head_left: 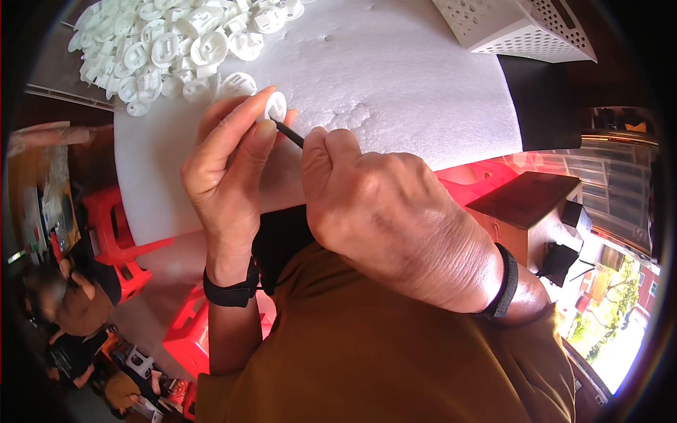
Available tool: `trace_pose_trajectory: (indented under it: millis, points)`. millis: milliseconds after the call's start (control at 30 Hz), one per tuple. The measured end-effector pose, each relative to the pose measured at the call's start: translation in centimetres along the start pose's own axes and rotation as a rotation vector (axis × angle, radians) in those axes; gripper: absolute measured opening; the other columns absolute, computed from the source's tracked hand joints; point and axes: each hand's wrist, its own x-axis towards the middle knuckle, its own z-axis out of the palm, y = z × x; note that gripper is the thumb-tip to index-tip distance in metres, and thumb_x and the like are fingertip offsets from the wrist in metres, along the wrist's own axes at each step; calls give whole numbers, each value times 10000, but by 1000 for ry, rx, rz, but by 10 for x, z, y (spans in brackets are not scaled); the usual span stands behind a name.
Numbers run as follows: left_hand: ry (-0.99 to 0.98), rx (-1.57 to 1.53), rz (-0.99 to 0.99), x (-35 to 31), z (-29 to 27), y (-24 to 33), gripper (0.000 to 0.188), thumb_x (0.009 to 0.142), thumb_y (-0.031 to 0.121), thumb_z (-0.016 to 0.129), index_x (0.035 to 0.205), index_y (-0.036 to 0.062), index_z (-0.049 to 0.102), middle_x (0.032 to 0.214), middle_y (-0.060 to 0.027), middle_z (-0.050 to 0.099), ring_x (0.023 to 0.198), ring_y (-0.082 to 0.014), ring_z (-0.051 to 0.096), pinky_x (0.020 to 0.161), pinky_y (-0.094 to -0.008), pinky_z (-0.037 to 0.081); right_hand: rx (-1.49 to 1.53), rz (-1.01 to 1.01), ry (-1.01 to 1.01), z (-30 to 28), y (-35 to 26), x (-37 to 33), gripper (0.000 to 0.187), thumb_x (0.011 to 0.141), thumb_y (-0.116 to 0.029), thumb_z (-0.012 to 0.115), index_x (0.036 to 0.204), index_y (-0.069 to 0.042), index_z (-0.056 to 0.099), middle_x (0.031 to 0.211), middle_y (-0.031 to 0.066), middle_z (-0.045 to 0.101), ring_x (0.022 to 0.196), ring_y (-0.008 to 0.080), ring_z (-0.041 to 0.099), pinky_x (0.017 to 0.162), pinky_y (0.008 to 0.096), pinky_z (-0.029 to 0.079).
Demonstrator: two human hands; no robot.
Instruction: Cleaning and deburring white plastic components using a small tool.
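Between the thumb and fingers of my left hand [229, 166] is a small round white plastic part [276, 106], held up over the table. My right hand [374, 190] is closed round a thin dark tool [290, 133] with a rod-like shaft; its kind cannot be made out. The tool's tip meets the lower edge of the white part, beside my left thumb. Just beyond my left fingers lies a large heap of similar white plastic parts [169, 53]. My right fist hides the tool's rear end.
White foam sheeting [423, 99] covers the table. A perforated white basket [508, 32] stands at the far right, near a black mat [543, 106]. Red stools [113, 233] stand at the left, a brown-topped box [525, 197] at the right. Several people [81, 303] sit at the lower left.
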Motion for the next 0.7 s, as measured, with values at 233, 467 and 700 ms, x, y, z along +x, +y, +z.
trace_pose_trajectory:
  millis: [233,467,700]
  points:
    - [67,-191,-59,-1,-1,2,241,928,30,558,1149,-43,621,1090,-78,590,933,-184,626,807,-315,561,465,51,-26,4,21,-11,305,789,3,557,1082,33,478,826,156,545,669,357,607,575,426,511]
    - [43,-355,-126,-3,-10,5,280,958,82,518,1204,-39,574,1110,-134,628,905,-243,661,794,-364,573,1049,410,52,0,40,2,163,903,-141,598,986,-2,583,720,13,493,616,112,449,566,256,380]
    - [-27,-441,-110,-1,-14,2,298,968,101,507,1216,-56,559,1069,-155,643,871,-236,669,762,-340,571,1162,337,37,6,34,32,168,893,-159,614,914,6,584,684,-14,475,651,58,413,556,242,361]
